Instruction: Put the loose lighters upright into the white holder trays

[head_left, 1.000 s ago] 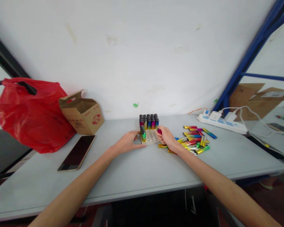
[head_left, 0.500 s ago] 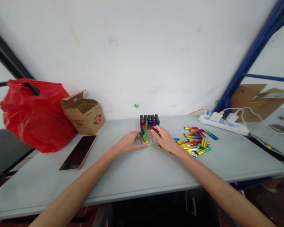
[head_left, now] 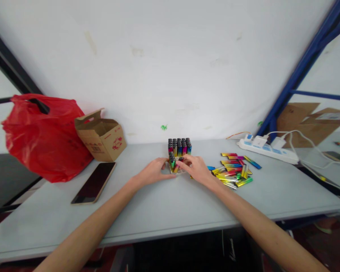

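A small pale tray with round holes stands on the table in front of me. Black-topped lighters in shiny colours stand upright in rows at its back, and a few more line its left side. My left hand grips the tray's near left corner, thumb along the front edge and fingers at the side. Over the tray, my right hand pinches a red and yellow lighter, tilted, beside the left column. My right fingers hide part of the holes.
Loose metallic lighters lie piled to the right of the tray. Behind them is a white power strip with chargers and cables. On the left are a phone, an open cardboard box and a red plastic bag.
My right hand has moved slightly left and lower over the tray with the lighter, which now tilts near the left column. My left hand stays at the tray's corner.
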The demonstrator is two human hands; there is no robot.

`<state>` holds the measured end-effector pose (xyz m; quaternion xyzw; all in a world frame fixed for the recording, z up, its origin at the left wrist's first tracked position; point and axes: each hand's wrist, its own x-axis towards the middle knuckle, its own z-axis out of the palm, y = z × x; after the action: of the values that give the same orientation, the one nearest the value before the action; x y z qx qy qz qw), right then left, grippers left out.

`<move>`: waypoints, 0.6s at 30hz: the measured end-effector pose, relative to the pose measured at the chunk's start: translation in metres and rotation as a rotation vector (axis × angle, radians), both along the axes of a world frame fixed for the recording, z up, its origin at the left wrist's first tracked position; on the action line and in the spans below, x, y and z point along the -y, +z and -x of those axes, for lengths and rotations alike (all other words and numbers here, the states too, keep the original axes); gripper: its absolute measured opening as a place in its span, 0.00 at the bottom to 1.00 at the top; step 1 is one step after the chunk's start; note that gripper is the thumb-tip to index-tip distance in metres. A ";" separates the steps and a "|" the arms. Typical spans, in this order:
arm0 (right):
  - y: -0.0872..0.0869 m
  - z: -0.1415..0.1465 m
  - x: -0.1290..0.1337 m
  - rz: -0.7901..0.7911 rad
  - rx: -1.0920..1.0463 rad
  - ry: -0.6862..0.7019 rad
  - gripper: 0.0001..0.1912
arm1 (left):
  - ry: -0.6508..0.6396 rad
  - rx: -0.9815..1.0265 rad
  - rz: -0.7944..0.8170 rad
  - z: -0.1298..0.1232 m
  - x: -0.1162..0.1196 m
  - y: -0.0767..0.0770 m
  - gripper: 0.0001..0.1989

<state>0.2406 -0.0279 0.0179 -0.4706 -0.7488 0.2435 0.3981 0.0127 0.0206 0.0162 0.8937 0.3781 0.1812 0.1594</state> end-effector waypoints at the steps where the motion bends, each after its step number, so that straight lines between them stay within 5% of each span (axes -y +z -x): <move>1: -0.002 0.000 -0.001 -0.019 0.016 0.003 0.18 | -0.007 0.001 -0.006 0.000 0.000 0.000 0.30; 8: -0.011 0.008 -0.004 -0.170 0.242 0.017 0.17 | -0.018 -0.014 -0.030 0.002 -0.002 -0.003 0.27; 13: 0.000 0.013 -0.001 -0.236 0.481 -0.075 0.21 | -0.013 0.008 0.008 0.002 -0.003 -0.002 0.27; 18: 0.017 -0.024 -0.004 -0.205 0.568 -0.208 0.24 | 0.010 -0.022 -0.013 0.002 -0.002 -0.001 0.30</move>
<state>0.2647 -0.0240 0.0350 -0.5511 -0.7987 -0.0163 0.2411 0.0107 0.0224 0.0150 0.8947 0.3833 0.1746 0.1485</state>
